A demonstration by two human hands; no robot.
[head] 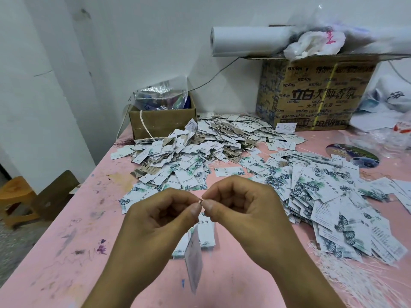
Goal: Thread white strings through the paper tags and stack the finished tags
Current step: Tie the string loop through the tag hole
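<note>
A blurred paper tag (pixel 194 265) is seen dangling over the pink tabletop (pixel 66 241), just below the left hand (pixel 155 221) and right hand (pixel 242 207), by whose curled thumbs and forefingers a pale string end (pixel 201 201) is pinched. A small tag stack (pixel 208 234) lies beneath the hands, and loose tag heaps (pixel 222 138) lie beyond.

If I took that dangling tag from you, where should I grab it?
Probably the tag by its free lower end, from below, pinching its flat faces. It hangs nearly upright, and the left hand and right hand pinch its string at the top.
</note>
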